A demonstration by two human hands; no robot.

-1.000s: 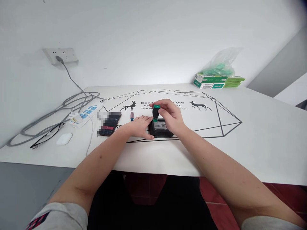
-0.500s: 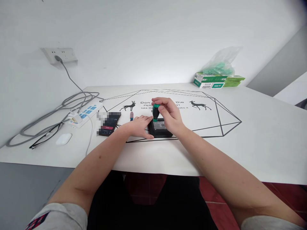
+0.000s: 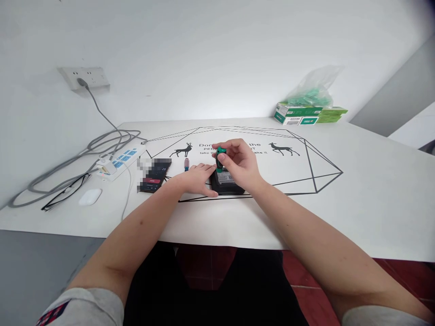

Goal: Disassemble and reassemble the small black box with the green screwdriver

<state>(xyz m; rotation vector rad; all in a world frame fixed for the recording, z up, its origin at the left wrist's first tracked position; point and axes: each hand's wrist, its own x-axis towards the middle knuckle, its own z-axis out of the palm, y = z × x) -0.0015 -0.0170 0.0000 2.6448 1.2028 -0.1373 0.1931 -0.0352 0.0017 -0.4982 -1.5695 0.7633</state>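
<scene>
Screwdriver [image 3: 219, 165] in green and black is being held almost upright over a black case [image 3: 231, 189] at the centre of a white table [image 3: 306, 222]. The handle is being gripped by the right hand [image 3: 243, 165], its thumb and fingers closing around it from two o'clock. The case, lying flat with a printed label [image 3: 224, 178] facing up, is being steadied from nine o'clock by the left hand [image 3: 199, 179], its thumb spreading apart from the fingers along the edge and nothing being clamped in it.

The work is apparently being caught partway: the tool is being set toward eleven o'clock on the case, but its tip is being hidden, so whether a screw is being met, and how far it is being driven or loosened, cannot be told. No part is being seen lifted away, and no loose screw is being made out beside the case. How much is remaining cannot be judged.

From the case, a second screwdriver [image 3: 186, 164] is lying toward ten o'clock, partly being covered by the left hand, and a phone [image 3: 157, 174] is resting at nine. Green boxes [image 3: 302, 112] are being stacked well apart, toward two.
</scene>
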